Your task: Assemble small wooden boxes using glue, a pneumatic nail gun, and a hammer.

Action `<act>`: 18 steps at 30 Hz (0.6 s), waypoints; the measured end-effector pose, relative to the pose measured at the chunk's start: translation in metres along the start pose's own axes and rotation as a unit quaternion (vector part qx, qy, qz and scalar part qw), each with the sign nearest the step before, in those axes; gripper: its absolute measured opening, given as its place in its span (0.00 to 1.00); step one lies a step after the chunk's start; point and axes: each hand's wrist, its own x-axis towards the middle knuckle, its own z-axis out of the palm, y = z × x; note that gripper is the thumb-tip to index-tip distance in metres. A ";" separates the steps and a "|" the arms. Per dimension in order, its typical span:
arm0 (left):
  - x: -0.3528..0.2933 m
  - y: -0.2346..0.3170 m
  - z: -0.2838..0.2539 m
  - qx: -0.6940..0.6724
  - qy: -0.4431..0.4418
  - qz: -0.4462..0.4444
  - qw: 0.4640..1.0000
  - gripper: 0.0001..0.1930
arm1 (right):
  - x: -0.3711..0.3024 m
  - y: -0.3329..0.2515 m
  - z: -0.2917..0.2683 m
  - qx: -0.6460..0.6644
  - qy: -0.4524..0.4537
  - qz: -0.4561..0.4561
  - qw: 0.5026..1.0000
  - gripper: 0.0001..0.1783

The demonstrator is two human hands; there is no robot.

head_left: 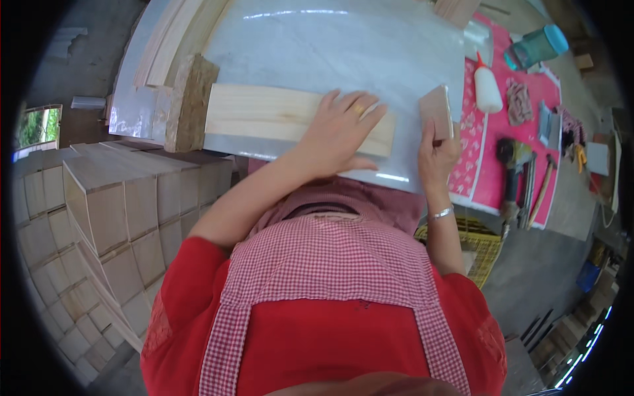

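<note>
A pale wooden board (pixel 261 115) lies flat on the shiny grey tabletop (pixel 317 49), its long side running left to right in front of me. My left hand (pixel 343 132) rests palm down across the right half of this board, fingers spread, and hides part of it. Just off the board's right end, my right hand (pixel 438 155) grips a flat brownish block (pixel 436 109) with a pale edge, held tilted up. Whether it is a sanding block I cannot make out. The board's left end meets a rough wooden block (pixel 190 105).
Long wooden strips (pixel 168 43) lie at the far left. On a pink cloth (pixel 465 155) to the right are a white glue bottle (pixel 487 89), a crumpled rag (pixel 519 103), a black power tool (pixel 510 175) and a hammer (pixel 543 188). A teal-lidded jar (pixel 535 47) stands behind. Stacked wooden boxes (pixel 109 218) fill the left.
</note>
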 end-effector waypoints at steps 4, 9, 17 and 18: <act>0.029 -0.005 0.032 0.052 -0.084 0.004 0.995 0.45 | -0.039 -0.017 -0.018 0.000 -0.041 0.027 0.999 0.11; 0.044 0.000 0.017 0.010 -0.168 -0.033 0.985 0.46 | -0.045 -0.023 -0.012 -0.007 -0.046 -0.001 0.999 0.13; 0.048 0.011 -0.041 -0.068 -0.060 0.014 0.996 0.44 | -0.038 -0.032 0.018 -0.020 -0.064 -0.029 0.997 0.41; 0.049 0.013 -0.040 -0.068 -0.061 0.010 0.996 0.44 | -0.037 -0.034 0.019 -0.011 -0.062 -0.025 0.998 0.41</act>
